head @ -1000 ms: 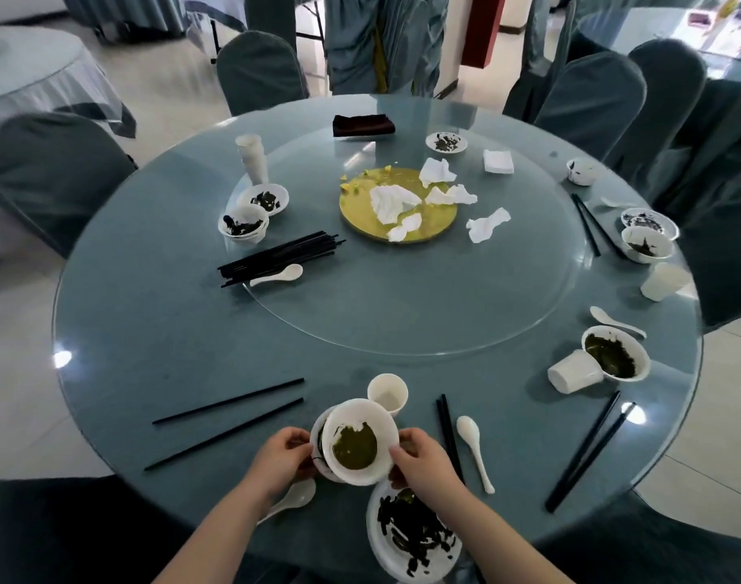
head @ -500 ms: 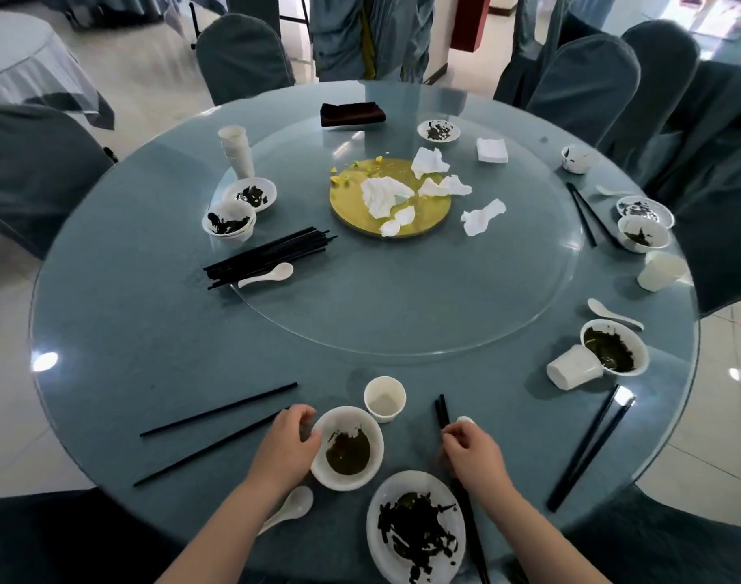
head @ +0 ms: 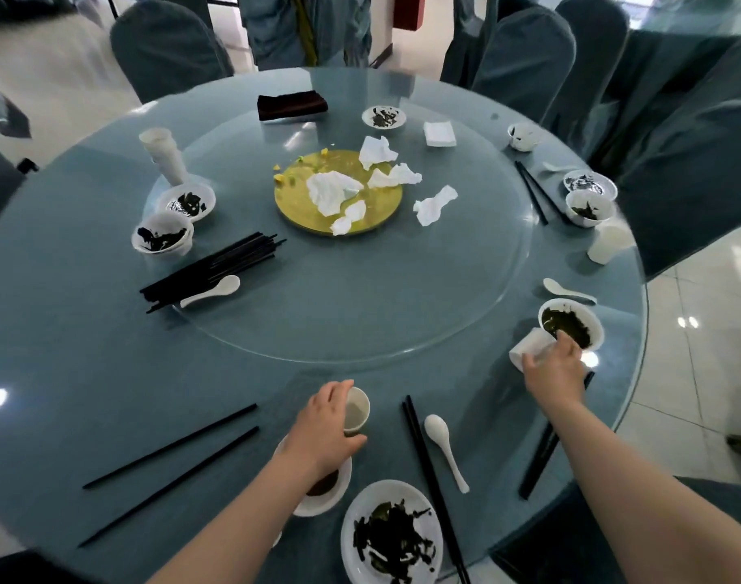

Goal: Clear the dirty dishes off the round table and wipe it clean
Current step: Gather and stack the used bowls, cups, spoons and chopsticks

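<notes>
White cup [head: 356, 410] in left hand [head: 324, 427], tipped cup [head: 529, 349] under right hand [head: 556, 370]

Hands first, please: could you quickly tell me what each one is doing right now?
Left hand: grips the small cup by the near edge.
Right hand: holds the tipped cup beside the bowl.

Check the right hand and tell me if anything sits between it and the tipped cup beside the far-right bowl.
Nothing visible does. The right hand is already on the tipped cup, fingers over its side, beside the bowl of dark leftovers. The left hand is likewise around the small cup.
</notes>
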The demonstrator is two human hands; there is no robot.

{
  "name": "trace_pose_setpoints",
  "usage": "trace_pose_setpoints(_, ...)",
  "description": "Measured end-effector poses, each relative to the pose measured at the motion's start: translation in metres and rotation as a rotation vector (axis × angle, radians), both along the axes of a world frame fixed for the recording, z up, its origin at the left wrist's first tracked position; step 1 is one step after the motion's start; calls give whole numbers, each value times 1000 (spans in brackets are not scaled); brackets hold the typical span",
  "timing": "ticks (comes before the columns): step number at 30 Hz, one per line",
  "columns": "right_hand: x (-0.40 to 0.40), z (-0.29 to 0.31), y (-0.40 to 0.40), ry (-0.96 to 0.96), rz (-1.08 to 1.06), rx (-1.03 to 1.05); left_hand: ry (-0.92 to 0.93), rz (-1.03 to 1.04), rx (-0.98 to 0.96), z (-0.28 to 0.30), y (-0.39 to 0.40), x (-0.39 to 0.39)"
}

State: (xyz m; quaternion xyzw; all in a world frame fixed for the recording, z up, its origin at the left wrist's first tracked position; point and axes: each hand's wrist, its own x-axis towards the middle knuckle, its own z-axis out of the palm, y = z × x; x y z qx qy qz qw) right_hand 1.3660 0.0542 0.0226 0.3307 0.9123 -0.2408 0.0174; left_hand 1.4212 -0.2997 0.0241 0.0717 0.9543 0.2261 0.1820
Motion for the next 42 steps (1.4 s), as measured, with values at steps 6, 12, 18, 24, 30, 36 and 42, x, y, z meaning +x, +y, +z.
trace_pose_setpoints(6, -7, 5, -2, -14, 70, 89, 50, 70, 128, 0, 4, -3)
trace_pose_setpoints(12, 10, 6, -14, 124, 112, -11, -23, 307, 400, 25, 3, -7)
trace_pose_setpoints(18, 49, 33, -43, 244, 313, -265, -71, 376, 618, 49, 1, 0)
trace_pose_setpoints(24, 93, 57, -90, 205, 522, -330, -49, 360, 849, 89, 17, 4)
trace_pose_setpoints(30, 113, 62, -115, 85, 718, -448, -125, 128, 844, 103, 27, 18)
trace_pose_setpoints(36, 122, 79, -133, 111, 785, -501, -132, -80, 575, 87, 28, 40)
trace_pose_setpoints(42, 131, 81, -153, 111, 823, -484, -241, -49, 601, 87, 15, 41)
